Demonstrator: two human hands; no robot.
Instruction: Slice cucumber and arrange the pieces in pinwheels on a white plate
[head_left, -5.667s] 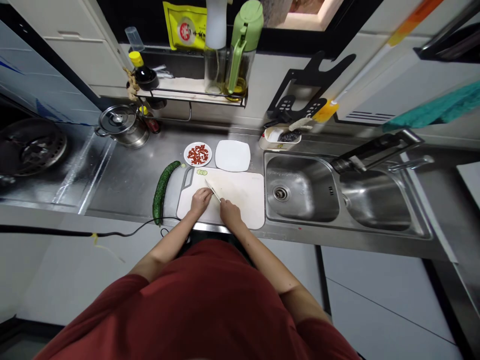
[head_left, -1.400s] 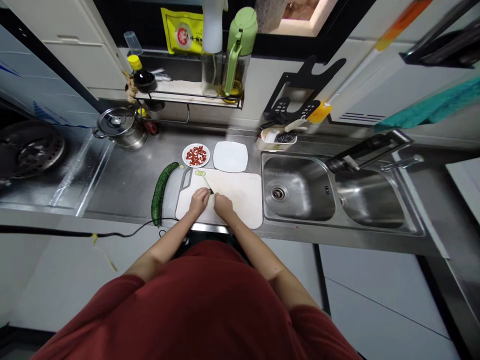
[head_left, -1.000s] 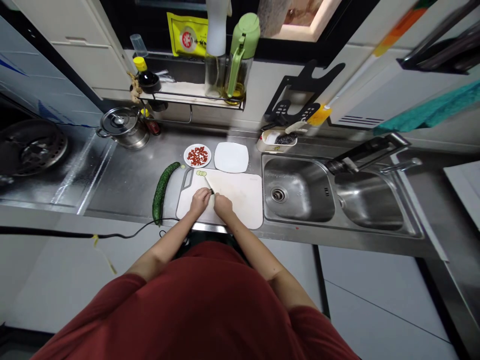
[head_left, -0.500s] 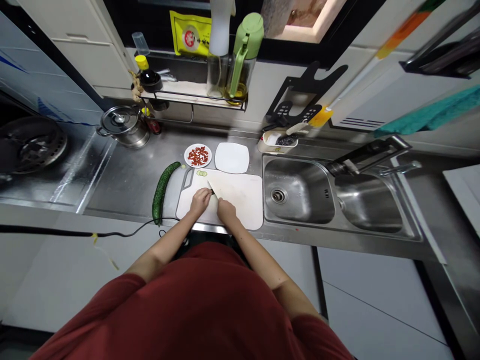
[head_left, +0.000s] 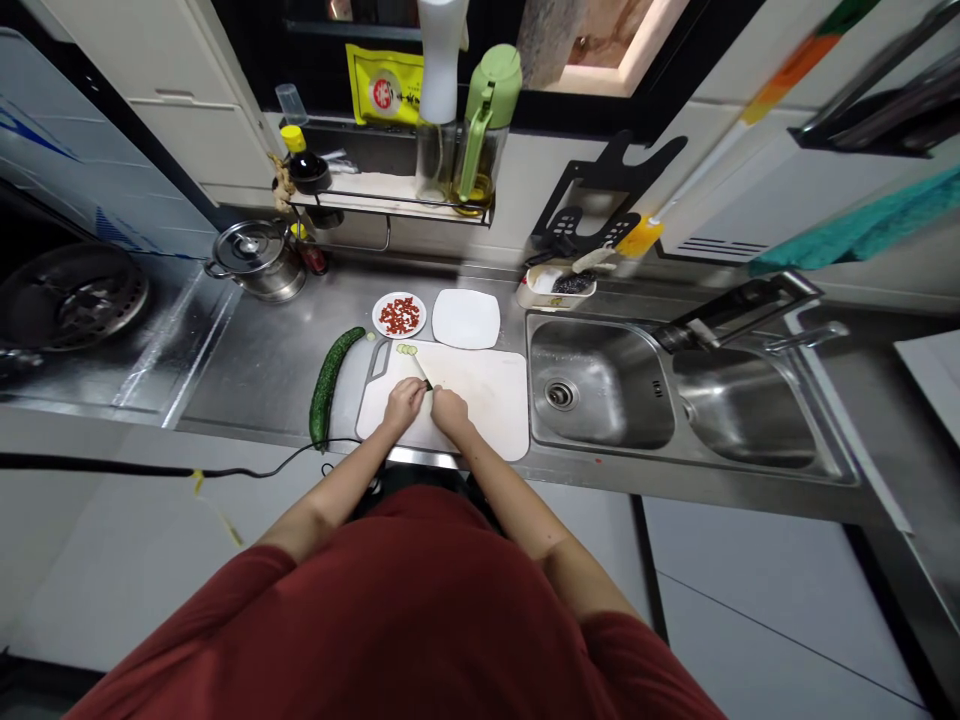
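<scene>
On the white cutting board [head_left: 487, 400], my left hand [head_left: 405, 404] is closed, its fingertips pinching a small dark-green cucumber piece [head_left: 428, 385]. Right beside it, my right hand [head_left: 450, 413] wraps round the handle of a knife [head_left: 420, 367], whose thin blade points away and slightly left. The handle is hidden in my fist. A few pale cucumber slices [head_left: 406, 350] lie at the board's far left, past the blade tip. Left of the board rests a long whole cucumber [head_left: 330, 385], with a small cut end [head_left: 370, 337] near its far tip.
Behind the board stand a plate of chopped red pieces [head_left: 380, 327] and a white square plate [head_left: 466, 318]. To the right is a double sink [head_left: 600, 440]. A lidded pot [head_left: 259, 262] stands at the back left. A cable [head_left: 277, 462] crosses the counter's front edge.
The knife and my right hand have shifted slightly, and the blade shows less between my hands. The whole view has moved a little; the other things stay in place.
</scene>
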